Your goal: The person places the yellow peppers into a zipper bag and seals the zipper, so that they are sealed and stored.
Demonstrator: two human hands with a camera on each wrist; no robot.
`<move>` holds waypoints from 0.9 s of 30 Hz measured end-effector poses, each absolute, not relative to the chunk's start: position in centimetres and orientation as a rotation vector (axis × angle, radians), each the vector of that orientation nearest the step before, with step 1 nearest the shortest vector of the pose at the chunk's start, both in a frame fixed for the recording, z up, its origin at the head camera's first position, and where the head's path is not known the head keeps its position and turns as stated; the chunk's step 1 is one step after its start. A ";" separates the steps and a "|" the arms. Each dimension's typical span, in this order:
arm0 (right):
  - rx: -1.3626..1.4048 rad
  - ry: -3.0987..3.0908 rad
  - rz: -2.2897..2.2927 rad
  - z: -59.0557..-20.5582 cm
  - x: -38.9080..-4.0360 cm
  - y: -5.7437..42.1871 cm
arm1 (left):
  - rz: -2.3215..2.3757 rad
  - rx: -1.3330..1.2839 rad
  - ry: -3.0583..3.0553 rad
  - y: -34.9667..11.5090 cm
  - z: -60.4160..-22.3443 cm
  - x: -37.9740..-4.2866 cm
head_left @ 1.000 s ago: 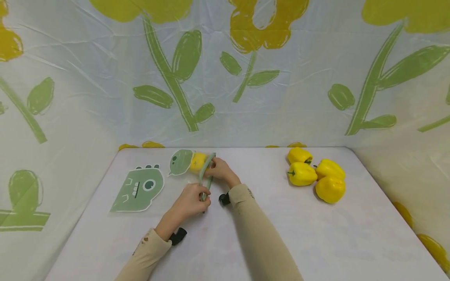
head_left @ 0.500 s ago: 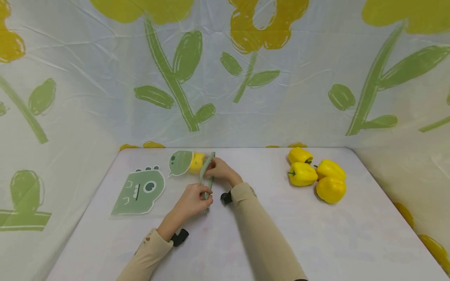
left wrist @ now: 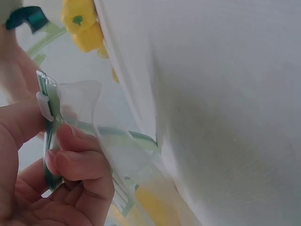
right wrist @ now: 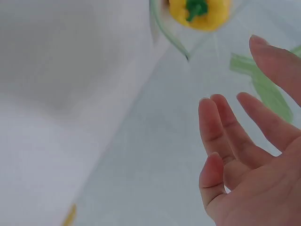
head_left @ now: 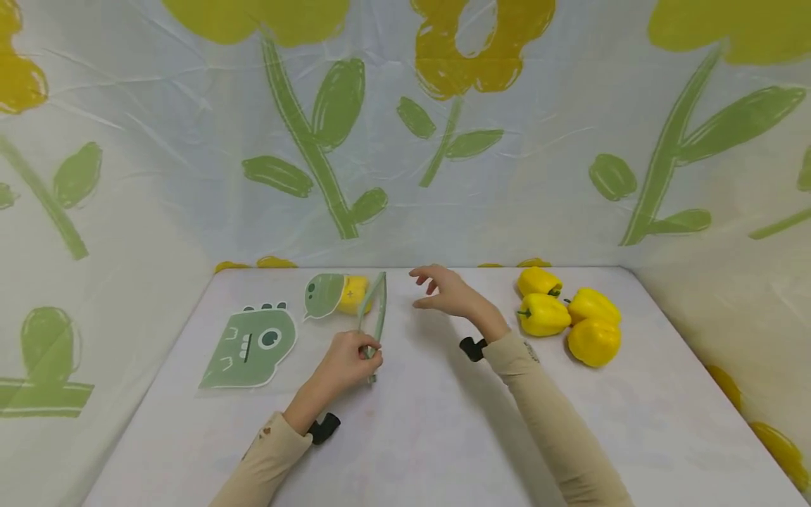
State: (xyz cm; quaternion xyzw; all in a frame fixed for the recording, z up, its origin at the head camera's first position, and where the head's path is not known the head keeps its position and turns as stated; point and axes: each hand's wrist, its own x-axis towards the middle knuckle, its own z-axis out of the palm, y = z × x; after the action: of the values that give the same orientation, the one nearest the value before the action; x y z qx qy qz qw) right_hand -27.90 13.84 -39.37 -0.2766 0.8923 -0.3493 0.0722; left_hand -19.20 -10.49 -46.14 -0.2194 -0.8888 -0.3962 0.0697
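Note:
A clear zip bag with green cartoon prints lies at the table's left, its green-edged mouth (head_left: 383,306) raised and gaping to the right. Inside it sits a yellow bell pepper (head_left: 353,294), its green stem facing the mouth in the right wrist view. My left hand (head_left: 347,360) pinches the near end of the mouth between thumb and fingers; a white slider (left wrist: 45,106) shows beside the fingertips. Right of the mouth, my right hand (head_left: 451,292) hovers above the table, fingers spread and loosely bent, holding nothing.
Several loose yellow bell peppers (head_left: 545,314) are grouped at the table's right. A large green monster print (head_left: 253,352) lies flat at the left. Behind the white table (head_left: 405,443) hangs a flower-patterned cloth (head_left: 532,176).
My right hand has let go of the bag's mouth and moved right, towards the loose peppers. The left hand keeps its grip in nearly the same place.

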 end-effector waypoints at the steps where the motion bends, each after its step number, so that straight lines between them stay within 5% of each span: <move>1: -0.854 2.713 -1.021 -38.7 -27.5 14.8 | -1.192 -0.665 -2.677 -10.5 -46.1 -19.2; 11: -0.751 2.984 -0.574 -35.9 -24.2 25.3 | -1.207 -0.646 -2.705 -10.6 -46.2 -19.1; 27: -0.481 3.082 -0.533 -42.4 -22.5 30.7 | -1.213 -0.686 -2.684 -10.4 -46.4 -18.9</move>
State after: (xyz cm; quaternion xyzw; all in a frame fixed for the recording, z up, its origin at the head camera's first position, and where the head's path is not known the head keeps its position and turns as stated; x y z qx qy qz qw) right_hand -22.54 30.73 -42.41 -0.1520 0.9738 -0.1686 -0.0116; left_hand -18.93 -10.43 -46.45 -0.2265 -0.8859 -0.4006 0.0587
